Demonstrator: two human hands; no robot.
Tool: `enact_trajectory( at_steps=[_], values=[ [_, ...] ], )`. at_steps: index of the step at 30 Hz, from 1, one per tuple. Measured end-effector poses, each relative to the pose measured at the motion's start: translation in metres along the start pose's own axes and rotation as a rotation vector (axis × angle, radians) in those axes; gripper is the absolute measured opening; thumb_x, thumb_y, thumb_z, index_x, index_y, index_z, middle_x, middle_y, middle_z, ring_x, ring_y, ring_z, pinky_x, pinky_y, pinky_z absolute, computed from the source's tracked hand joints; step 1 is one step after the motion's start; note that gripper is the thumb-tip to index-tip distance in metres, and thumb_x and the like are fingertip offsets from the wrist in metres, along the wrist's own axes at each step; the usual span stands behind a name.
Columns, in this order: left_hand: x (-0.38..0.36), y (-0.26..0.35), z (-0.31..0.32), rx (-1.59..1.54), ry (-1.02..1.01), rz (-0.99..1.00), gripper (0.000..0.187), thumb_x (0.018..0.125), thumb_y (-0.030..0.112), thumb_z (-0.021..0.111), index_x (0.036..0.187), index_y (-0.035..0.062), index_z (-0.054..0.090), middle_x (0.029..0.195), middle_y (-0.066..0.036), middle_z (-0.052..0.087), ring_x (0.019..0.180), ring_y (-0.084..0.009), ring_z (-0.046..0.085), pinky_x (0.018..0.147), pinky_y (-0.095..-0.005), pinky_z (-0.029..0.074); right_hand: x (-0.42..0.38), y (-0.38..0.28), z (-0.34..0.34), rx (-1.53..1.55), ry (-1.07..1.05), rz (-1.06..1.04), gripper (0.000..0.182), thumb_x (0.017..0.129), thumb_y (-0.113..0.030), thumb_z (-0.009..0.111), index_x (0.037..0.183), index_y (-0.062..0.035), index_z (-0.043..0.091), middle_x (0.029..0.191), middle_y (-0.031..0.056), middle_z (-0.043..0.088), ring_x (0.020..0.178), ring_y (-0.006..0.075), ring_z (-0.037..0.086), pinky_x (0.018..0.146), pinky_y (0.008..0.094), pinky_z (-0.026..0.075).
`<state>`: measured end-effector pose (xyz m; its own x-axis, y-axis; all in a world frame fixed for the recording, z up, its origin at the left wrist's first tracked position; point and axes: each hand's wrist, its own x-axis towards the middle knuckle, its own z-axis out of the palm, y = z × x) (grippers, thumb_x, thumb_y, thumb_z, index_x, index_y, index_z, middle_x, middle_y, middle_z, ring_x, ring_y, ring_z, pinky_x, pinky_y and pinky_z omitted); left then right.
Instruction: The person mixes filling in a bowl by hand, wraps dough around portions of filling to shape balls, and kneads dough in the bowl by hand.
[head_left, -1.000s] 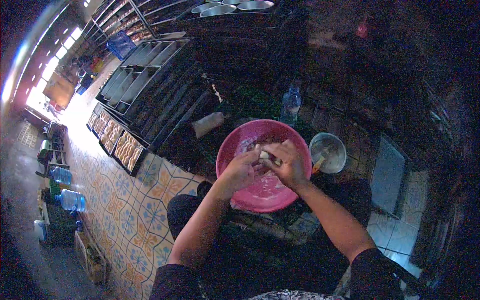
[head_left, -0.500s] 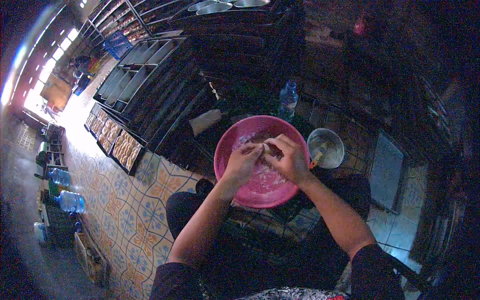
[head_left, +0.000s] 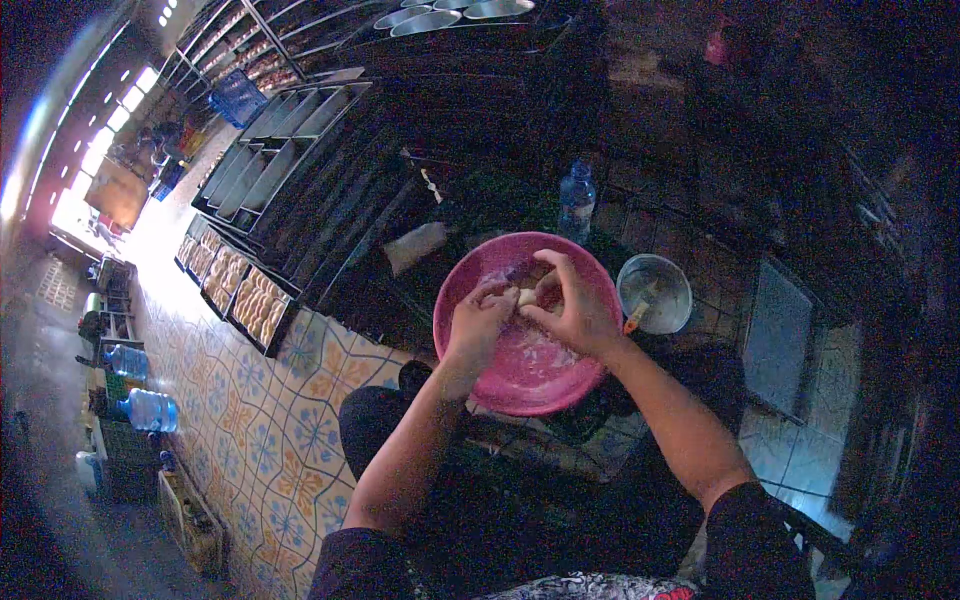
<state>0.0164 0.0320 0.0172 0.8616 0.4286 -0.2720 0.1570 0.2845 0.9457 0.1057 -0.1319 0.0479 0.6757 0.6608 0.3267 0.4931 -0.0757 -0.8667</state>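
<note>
A pink basin [head_left: 530, 385] with white powder on its inside rests at my lap. Over its middle, a small pale lump of dough [head_left: 527, 297] sits between my two hands. My left hand [head_left: 483, 318] has its fingers bent together at the lump's left side. My right hand [head_left: 575, 308] is on the right side, its thumb at the lump and its index finger raised away from the thumb. The dimness hides the finer detail of the lump.
Right of the basin is a metal bowl [head_left: 668, 293] with an orange-handled tool. A plastic bottle [head_left: 577, 200] stands behind. Trays of shaped dough [head_left: 262, 303] lie at left below stacked metal trays [head_left: 262, 170]. Water jugs [head_left: 150, 409] line the far left.
My right index finger has lifted and spread away from the thumb, and the pale lump shows more between my hands. The whole view has shifted slightly.
</note>
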Motion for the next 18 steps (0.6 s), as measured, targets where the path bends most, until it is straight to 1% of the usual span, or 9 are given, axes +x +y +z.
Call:
enact_trajectory(
  at_steps=[1, 2, 4, 5, 7, 10, 13, 16, 18],
  values=[
    [0.007, -0.007, -0.003, -0.003, 0.001, 0.001, 0.033, 0.097, 0.015, 0.066, 0.124, -0.0024, 0.062, 0.110, -0.008, 0.070, 0.094, -0.0143, 0.066, 0.081, -0.0267, 0.054, 0.000, 0.003, -0.003, 0.052, -0.031, 0.069, 0.066, 0.080, -0.027, 0.082, 0.135, -0.0087, 0.049, 0.102, 0.0121, 0.066, 0.094, 0.0251, 0.068, 0.085, 0.0400, 0.053],
    [0.015, -0.015, -0.007, 0.030, 0.011, 0.005, 0.033, 0.097, 0.015, 0.065, 0.125, -0.0019, 0.061, 0.110, -0.008, 0.070, 0.095, -0.0140, 0.066, 0.081, -0.0265, 0.054, 0.001, 0.005, -0.002, 0.049, -0.035, 0.069, 0.066, 0.080, -0.027, 0.082, 0.135, -0.0087, 0.049, 0.102, 0.0121, 0.066, 0.094, 0.0251, 0.068, 0.085, 0.0400, 0.053],
    [0.015, -0.016, -0.007, 0.056, 0.022, 0.008, 0.033, 0.097, 0.014, 0.065, 0.126, -0.0014, 0.060, 0.110, -0.008, 0.070, 0.096, -0.0137, 0.065, 0.082, -0.0263, 0.054, 0.003, 0.007, -0.001, 0.023, 0.105, 0.051, 0.054, 0.082, -0.029, 0.080, 0.127, -0.0079, 0.058, 0.102, 0.0121, 0.066, 0.092, 0.0256, 0.068, 0.084, 0.0394, 0.054],
    [0.015, -0.017, -0.008, 0.087, -0.019, 0.039, 0.033, 0.097, 0.014, 0.065, 0.126, -0.0004, 0.060, 0.110, -0.008, 0.070, 0.096, -0.0136, 0.065, 0.083, -0.0262, 0.054, 0.004, 0.009, -0.004, 0.020, 0.103, 0.051, 0.054, 0.082, -0.029, 0.080, 0.127, -0.0079, 0.058, 0.102, 0.0121, 0.066, 0.092, 0.0256, 0.068, 0.084, 0.0394, 0.054],
    [0.007, -0.005, -0.002, 0.119, -0.063, 0.067, 0.033, 0.098, 0.014, 0.064, 0.127, 0.0007, 0.060, 0.110, -0.008, 0.070, 0.097, -0.0134, 0.065, 0.084, -0.0262, 0.053, 0.003, 0.012, -0.011, -0.187, -0.040, -0.012, 0.042, 0.084, -0.032, 0.079, 0.113, -0.0043, 0.067, 0.100, 0.0125, 0.066, 0.091, 0.0265, 0.067, 0.081, 0.0386, 0.054],
    [-0.007, 0.010, 0.006, 0.126, -0.098, 0.109, 0.031, 0.097, 0.014, 0.065, 0.126, 0.0025, 0.061, 0.108, -0.007, 0.069, 0.097, -0.0129, 0.064, 0.084, -0.0264, 0.053, 0.001, 0.015, -0.007, -0.238, -0.007, -0.129, 0.035, 0.085, -0.032, 0.076, 0.104, -0.0033, 0.072, 0.097, 0.0132, 0.064, 0.088, 0.0290, 0.065, 0.078, 0.0394, 0.053],
    [-0.010, 0.014, 0.008, 0.076, -0.133, 0.076, 0.030, 0.098, 0.014, 0.065, 0.125, 0.0025, 0.060, 0.107, -0.006, 0.069, 0.098, -0.0132, 0.064, 0.085, -0.0274, 0.053, 0.000, 0.019, -0.006, -0.307, -0.036, -0.211, 0.036, 0.084, -0.030, 0.075, 0.110, -0.0046, 0.071, 0.095, 0.0139, 0.062, 0.086, 0.0306, 0.064, 0.077, 0.0410, 0.052],
    [-0.006, 0.010, 0.005, 0.263, -0.203, 0.152, 0.031, 0.099, 0.018, 0.063, 0.126, 0.0021, 0.059, 0.109, -0.005, 0.068, 0.098, -0.0129, 0.064, 0.086, -0.0275, 0.053, -0.001, 0.008, -0.008, -0.412, -0.082, -0.349, 0.044, 0.079, -0.022, 0.079, 0.119, -0.0050, 0.069, 0.095, 0.0110, 0.057, 0.085, 0.0271, 0.062, 0.075, 0.0377, 0.052],
    [0.000, 0.003, 0.003, 0.219, -0.237, 0.148, 0.033, 0.100, 0.020, 0.063, 0.127, 0.0020, 0.058, 0.107, -0.005, 0.068, 0.096, -0.0126, 0.064, 0.084, -0.0264, 0.053, 0.001, 0.007, -0.006, -0.371, -0.082, -0.318, 0.042, 0.078, -0.022, 0.079, 0.115, -0.0047, 0.069, 0.093, 0.0109, 0.057, 0.083, 0.0277, 0.062, 0.074, 0.0381, 0.051]
  ],
)
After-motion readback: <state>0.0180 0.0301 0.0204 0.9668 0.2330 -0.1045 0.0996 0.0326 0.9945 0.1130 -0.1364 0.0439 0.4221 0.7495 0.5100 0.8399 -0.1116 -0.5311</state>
